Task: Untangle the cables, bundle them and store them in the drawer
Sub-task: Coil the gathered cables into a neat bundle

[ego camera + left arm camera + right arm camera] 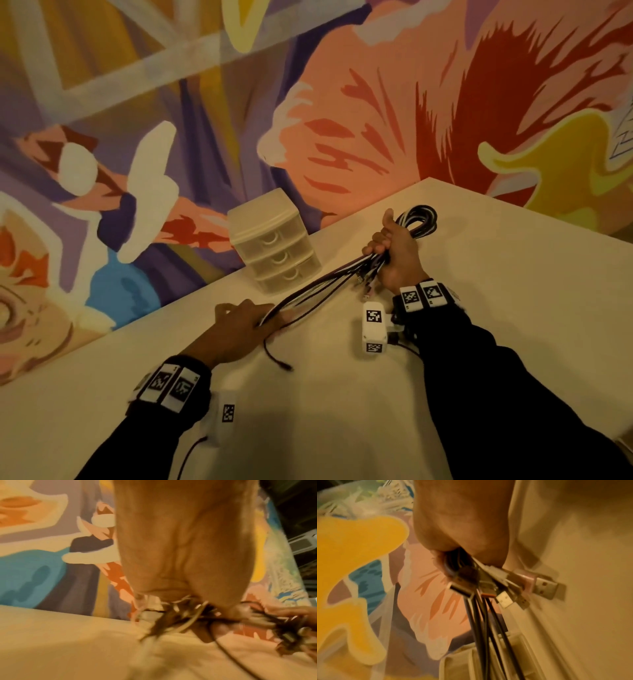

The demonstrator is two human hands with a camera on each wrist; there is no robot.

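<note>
The right hand [397, 253] is curled tight around a bunch of black and white cables [322, 287]. The cables fold into a loop [423, 219] that sticks out past the thumb, over the table [513, 274]. In the right wrist view, many metal plugs [544, 586] poke out from under the fist, and dark cords hang down from them.

The cables run in a line from the right hand down to the left hand [239, 329]. The left hand lies low on the table with its fingers closed around the other end of the bunch. One thin black cord end [277, 359] trails out from under this hand and lies on the table. The left wrist view is blurry, but it shows cables crossing under the hand.

A small see-through box with three drawers [274, 250] stands at the far edge of the table, just beside the stretched cables. All three drawers look closed. Behind the table is a wall [171, 102] painted in purple, pink, red and yellow shapes.

Both arms wear dark sleeves and bands with black and white square marks [421, 294].
</note>
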